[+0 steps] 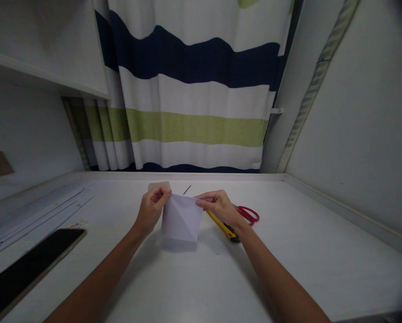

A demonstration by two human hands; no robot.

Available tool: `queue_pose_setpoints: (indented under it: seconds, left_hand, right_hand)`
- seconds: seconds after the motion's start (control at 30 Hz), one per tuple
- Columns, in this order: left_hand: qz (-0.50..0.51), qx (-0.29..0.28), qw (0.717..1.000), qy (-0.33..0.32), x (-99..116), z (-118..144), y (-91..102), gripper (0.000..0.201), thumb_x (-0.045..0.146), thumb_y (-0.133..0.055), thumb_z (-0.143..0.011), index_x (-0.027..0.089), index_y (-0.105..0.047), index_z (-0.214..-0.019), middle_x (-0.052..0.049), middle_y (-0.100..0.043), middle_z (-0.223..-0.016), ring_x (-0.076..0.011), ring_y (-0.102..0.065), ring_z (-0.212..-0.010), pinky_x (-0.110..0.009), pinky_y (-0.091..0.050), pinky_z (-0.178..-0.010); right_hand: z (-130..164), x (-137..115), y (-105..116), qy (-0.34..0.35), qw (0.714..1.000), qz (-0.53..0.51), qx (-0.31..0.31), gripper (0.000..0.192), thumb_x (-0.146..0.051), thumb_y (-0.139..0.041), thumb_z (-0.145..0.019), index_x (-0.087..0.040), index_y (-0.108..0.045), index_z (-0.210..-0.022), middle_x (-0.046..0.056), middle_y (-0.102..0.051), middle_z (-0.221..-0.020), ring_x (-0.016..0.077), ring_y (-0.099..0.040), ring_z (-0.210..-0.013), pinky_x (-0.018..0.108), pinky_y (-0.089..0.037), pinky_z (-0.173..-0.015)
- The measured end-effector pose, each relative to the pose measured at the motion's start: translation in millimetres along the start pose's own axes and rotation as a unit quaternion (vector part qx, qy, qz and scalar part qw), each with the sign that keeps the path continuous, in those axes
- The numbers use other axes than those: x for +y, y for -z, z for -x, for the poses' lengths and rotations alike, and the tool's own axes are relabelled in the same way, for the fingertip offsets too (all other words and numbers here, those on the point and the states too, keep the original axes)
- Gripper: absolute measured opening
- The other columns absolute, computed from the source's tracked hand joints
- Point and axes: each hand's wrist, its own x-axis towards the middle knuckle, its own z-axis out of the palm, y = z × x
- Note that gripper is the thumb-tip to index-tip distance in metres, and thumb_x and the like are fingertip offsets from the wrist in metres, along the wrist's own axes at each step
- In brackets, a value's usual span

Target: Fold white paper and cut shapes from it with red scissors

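Observation:
A small squarish sheet of white paper [181, 219] with a diagonal crease hangs upright above the white table, held by its two top corners. At its upper left corner my left hand [153, 204] pinches it between thumb and curled fingers. My right hand [221, 206] grips the upper right corner, thumb below and fingers stretched along the edge. Beneath and beside my right hand lies a yellow utility knife [223, 225] with a black end, partly covered by that hand. Red-handled scissors [249, 214] rest just to its right, their blades mostly hidden behind the hand.
A dark-screened phone or tablet [29, 264] lies at the table's left, near stacked papers [46, 215]. Behind the paper are a thin dark stick [187, 189] and a greyish flat piece [159, 184]. A striped curtain [194, 98] hangs at the back; walls flank the white table [305, 251].

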Motion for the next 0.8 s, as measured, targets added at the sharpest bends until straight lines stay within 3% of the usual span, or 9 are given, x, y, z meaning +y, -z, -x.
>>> queue_pose_setpoints:
  seconds: [0.13,0.23,0.53,0.8]
  left_hand:
    - [-0.034,-0.019,0.999,0.037,-2.4,-0.3,0.6,0.021,0.032,-0.048,-0.073,0.015,-0.046,-0.061,0.006,-0.037,-0.052,-0.0051,-0.033,-0.047,-0.016,-0.025,-0.042]
    - [-0.073,-0.039,0.995,0.06,-2.4,-2.3,2.3,0.021,0.033,-0.052,-0.07,0.013,-0.052,-0.061,0.004,-0.045,-0.054,-0.0068,-0.041,-0.05,-0.017,-0.031,-0.046]
    - [-0.086,-0.02,0.992,0.093,1.5,-4.2,5.2,0.019,0.03,-0.06,-0.062,0.012,-0.063,-0.067,-0.001,-0.062,-0.065,-0.0113,-0.054,-0.059,-0.019,-0.04,-0.053]
    - [-0.082,-0.031,0.991,0.105,1.5,-4.5,6.2,0.021,0.033,-0.06,-0.061,0.012,-0.058,-0.058,0.002,-0.058,-0.053,-0.0088,-0.05,-0.048,-0.018,-0.035,-0.043]
  right_hand:
    - [0.2,1.5,-3.8,-0.021,0.999,-0.023,0.032,0.019,-0.019,-0.059,-0.063,-0.014,-0.066,-0.08,0.003,-0.064,-0.065,0.0085,-0.052,-0.055,0.021,-0.039,-0.052]
    - [-0.6,5.2,-3.9,-0.025,0.997,-0.057,0.04,0.019,-0.019,-0.059,-0.062,-0.014,-0.066,-0.079,0.002,-0.063,-0.064,0.008,-0.052,-0.054,0.02,-0.039,-0.052]
    - [-2.7,10.0,-2.1,-0.039,0.992,-0.114,0.048,0.018,-0.017,-0.06,-0.061,-0.014,-0.067,-0.078,0.001,-0.062,-0.06,0.0075,-0.052,-0.053,0.02,-0.038,-0.051]
    - [-1.7,6.5,-3.4,-0.063,0.983,-0.157,0.07,0.015,-0.016,-0.061,-0.059,-0.013,-0.067,-0.072,0.002,-0.062,-0.06,0.0076,-0.052,-0.052,0.019,-0.038,-0.05]
